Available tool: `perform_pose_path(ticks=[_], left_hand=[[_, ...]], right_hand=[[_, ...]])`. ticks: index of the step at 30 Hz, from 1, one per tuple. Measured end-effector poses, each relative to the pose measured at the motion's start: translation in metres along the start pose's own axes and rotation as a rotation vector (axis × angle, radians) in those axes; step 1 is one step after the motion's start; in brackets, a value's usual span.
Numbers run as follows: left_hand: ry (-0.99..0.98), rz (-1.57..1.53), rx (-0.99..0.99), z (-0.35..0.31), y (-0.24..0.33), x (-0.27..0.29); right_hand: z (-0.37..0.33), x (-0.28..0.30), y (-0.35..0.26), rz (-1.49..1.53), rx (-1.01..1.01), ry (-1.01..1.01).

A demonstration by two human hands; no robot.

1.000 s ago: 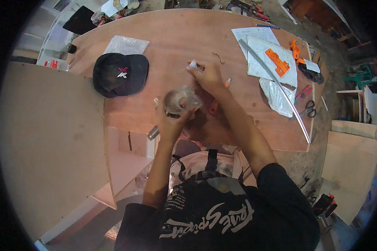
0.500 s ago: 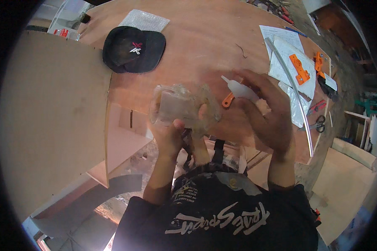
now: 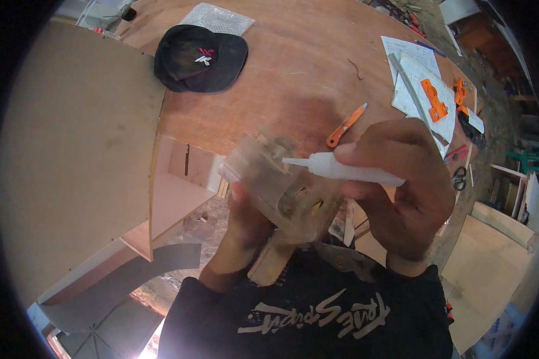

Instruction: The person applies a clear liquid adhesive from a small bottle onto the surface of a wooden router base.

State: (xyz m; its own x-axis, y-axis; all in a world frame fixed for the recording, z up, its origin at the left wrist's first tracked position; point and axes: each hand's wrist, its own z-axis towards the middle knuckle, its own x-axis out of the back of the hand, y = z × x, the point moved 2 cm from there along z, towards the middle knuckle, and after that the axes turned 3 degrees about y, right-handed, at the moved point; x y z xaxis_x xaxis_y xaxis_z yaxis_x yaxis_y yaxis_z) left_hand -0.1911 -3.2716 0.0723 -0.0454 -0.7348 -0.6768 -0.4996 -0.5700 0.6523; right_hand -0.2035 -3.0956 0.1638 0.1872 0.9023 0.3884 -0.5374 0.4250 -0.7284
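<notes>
Left hand (image 3: 244, 218) curls round the clear case (image 3: 254, 182); right hand (image 3: 416, 173) pinches a bottle (image 3: 335, 167), tip (image 3: 297, 162) over the case. Likely aiming; next needs still hands.

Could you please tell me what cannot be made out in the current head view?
In the head view:
- Most fingers of the left hand: obscured by the irregular clear plastic piece.
- That piece's fine details: blurred.
- Contents of the white plastic nozzle bottle: concealed by its opaque wall.
- Lower end of the long silver strip: behind the right hand.
- Blades of the black-handled scissors: also behind the right hand.
</notes>
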Motion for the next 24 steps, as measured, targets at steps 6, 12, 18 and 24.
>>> perform_pose_path(ticks=[6,12,18,24], left_hand=[[-0.15,0.011,0.13,-0.008,0.007,-0.017],[-0.072,-0.051,0.125,-0.014,0.004,-0.009],[-0.132,-0.07,0.183,-0.017,0.008,-0.009],[-0.139,-0.04,0.052,-0.018,0.01,-0.017]], right_hand=[[-0.002,-0.001,-0.008,0.089,-0.088,0.065],[0.011,0.01,-0.01,0.018,0.157,-0.016],[0.02,0.008,-0.01,0.032,0.258,-0.044],[0.018,-0.001,-0.016,-0.012,0.187,-0.024]])
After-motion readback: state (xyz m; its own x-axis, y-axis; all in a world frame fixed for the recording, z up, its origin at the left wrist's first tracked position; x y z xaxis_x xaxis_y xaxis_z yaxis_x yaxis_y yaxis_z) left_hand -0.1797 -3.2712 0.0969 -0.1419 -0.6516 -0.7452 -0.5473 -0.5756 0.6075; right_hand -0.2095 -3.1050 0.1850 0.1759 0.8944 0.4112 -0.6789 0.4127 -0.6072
